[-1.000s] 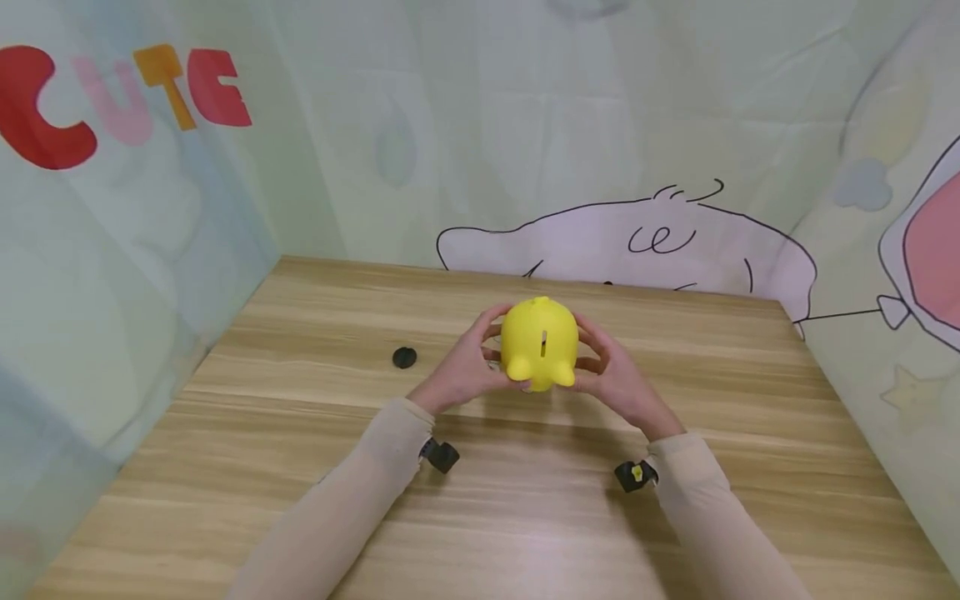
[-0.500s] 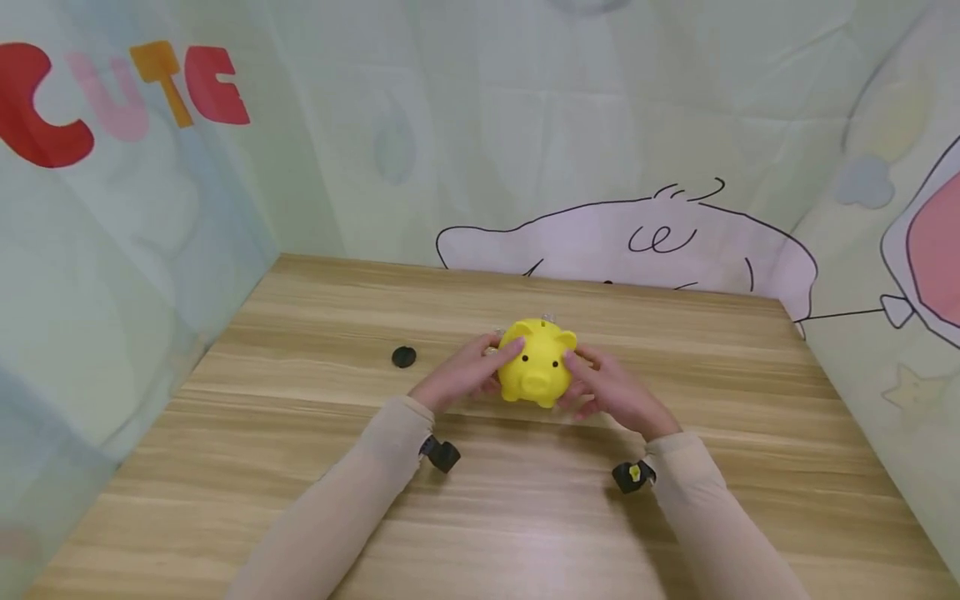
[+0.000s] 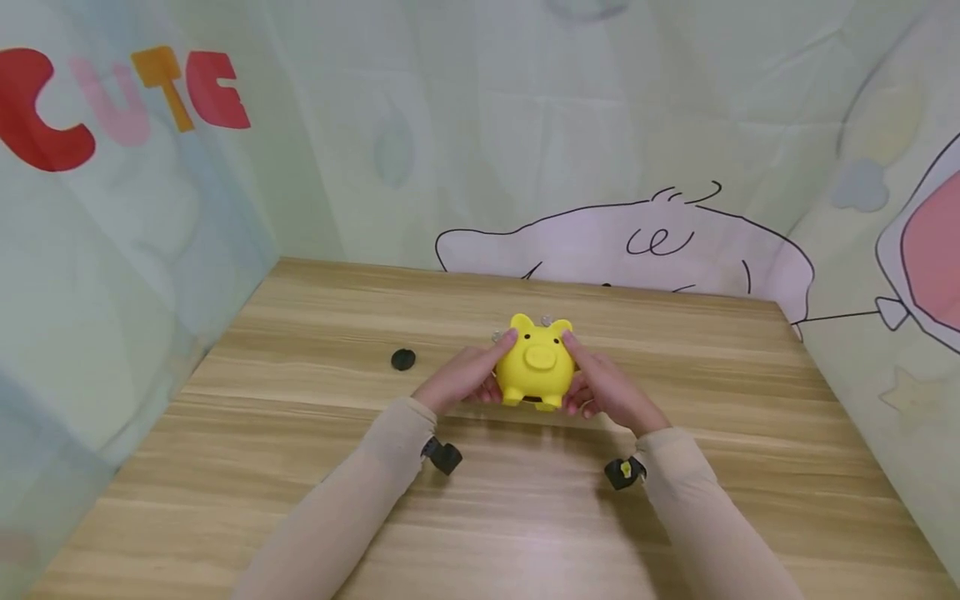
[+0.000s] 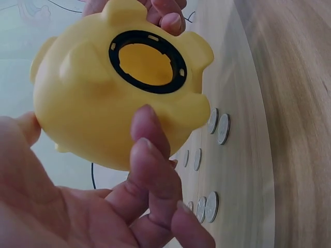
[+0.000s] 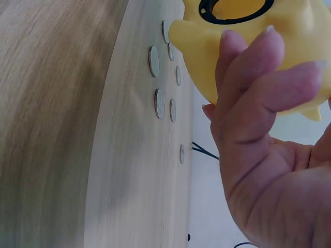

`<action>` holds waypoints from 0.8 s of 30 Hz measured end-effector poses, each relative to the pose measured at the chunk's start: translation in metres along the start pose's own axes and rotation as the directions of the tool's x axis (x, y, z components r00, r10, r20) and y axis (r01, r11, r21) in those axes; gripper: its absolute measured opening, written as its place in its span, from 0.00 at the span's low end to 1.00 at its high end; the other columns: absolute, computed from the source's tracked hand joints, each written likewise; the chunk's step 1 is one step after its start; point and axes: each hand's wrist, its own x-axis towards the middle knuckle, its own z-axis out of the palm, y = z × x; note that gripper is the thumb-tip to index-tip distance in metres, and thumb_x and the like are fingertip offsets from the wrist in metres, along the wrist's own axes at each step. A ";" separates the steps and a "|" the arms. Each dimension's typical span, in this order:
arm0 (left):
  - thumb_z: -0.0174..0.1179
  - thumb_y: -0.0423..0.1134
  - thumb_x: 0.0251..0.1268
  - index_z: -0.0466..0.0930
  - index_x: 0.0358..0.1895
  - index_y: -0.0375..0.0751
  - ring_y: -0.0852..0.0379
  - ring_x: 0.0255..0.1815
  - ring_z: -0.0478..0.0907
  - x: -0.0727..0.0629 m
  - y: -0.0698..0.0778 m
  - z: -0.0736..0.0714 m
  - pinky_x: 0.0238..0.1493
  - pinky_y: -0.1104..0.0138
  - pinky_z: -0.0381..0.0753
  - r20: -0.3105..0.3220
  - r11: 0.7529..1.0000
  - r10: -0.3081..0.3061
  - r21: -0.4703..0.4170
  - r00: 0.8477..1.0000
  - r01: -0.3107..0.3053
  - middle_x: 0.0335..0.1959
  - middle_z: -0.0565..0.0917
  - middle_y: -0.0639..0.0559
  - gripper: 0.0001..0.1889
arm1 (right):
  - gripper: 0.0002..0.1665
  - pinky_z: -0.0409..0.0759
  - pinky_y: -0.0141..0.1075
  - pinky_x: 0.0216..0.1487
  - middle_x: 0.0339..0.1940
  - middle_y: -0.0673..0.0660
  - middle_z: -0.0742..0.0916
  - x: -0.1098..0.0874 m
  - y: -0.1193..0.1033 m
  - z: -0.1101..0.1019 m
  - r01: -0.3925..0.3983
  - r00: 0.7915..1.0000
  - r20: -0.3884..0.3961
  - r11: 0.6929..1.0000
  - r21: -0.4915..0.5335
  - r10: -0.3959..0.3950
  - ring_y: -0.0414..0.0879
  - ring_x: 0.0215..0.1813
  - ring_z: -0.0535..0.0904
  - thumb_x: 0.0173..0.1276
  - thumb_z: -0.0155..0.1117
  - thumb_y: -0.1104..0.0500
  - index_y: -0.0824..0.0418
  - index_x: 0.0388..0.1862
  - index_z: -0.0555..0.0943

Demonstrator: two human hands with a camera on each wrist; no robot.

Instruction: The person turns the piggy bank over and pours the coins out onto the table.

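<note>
Both hands hold a yellow piggy bank [image 3: 536,375] between them, raised over the table with its snout toward the head camera. Thumbs lie near its ears. My left hand [image 3: 467,375] grips one side and my right hand [image 3: 611,390] the other, fingers under the belly. In the left wrist view, the underside shows a round hole with a black ring [image 4: 179,70], no plug in it, and a yellow inside. A black round plug [image 3: 402,359] lies on the table left of my left hand. Several silver coins [image 5: 160,104] lie beneath and behind the bank.
The wood-grain table [image 3: 480,517] ends at a printed cloth backdrop [image 3: 525,125] at the back and sides. Small black cameras sit on both wrists. Some coins [image 3: 546,321] show just behind the pig's ears.
The piggy bank has turned in both hands: first its slotted top faced the head camera, then its face, and now it leans back with the snout higher. The plug has stayed put.
</note>
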 end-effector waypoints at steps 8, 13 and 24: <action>0.36 0.81 0.60 0.83 0.35 0.37 0.52 0.25 0.76 0.002 0.001 -0.002 0.28 0.65 0.70 -0.008 1.000 -0.011 0.006 1.000 0.011 0.27 0.84 0.44 0.47 | 0.54 0.73 0.34 0.23 0.25 0.62 0.85 0.002 -0.001 -0.001 -0.019 1.000 0.005 1.000 0.015 0.019 0.48 0.23 0.77 0.63 0.37 0.17 0.68 0.42 0.77; 0.35 0.81 0.61 0.83 0.38 0.38 0.52 0.26 0.77 0.002 0.002 -0.005 0.32 0.62 0.71 0.003 1.000 -0.008 0.016 1.000 0.008 0.28 0.85 0.46 0.47 | 0.54 0.74 0.35 0.24 0.26 0.63 0.85 0.002 -0.004 -0.002 -0.008 1.000 0.015 1.000 0.014 0.007 0.49 0.24 0.77 0.63 0.37 0.17 0.67 0.45 0.75; 0.49 0.71 0.66 0.74 0.64 0.42 0.42 0.42 0.80 0.000 0.000 -0.007 0.47 0.52 0.77 0.060 1.000 0.023 -0.020 0.998 -0.022 0.41 0.84 0.46 0.38 | 0.41 0.85 0.46 0.34 0.36 0.65 0.87 -0.002 0.004 -0.011 0.090 0.992 0.090 0.996 0.020 -0.091 0.65 0.43 0.84 0.75 0.51 0.36 0.69 0.67 0.67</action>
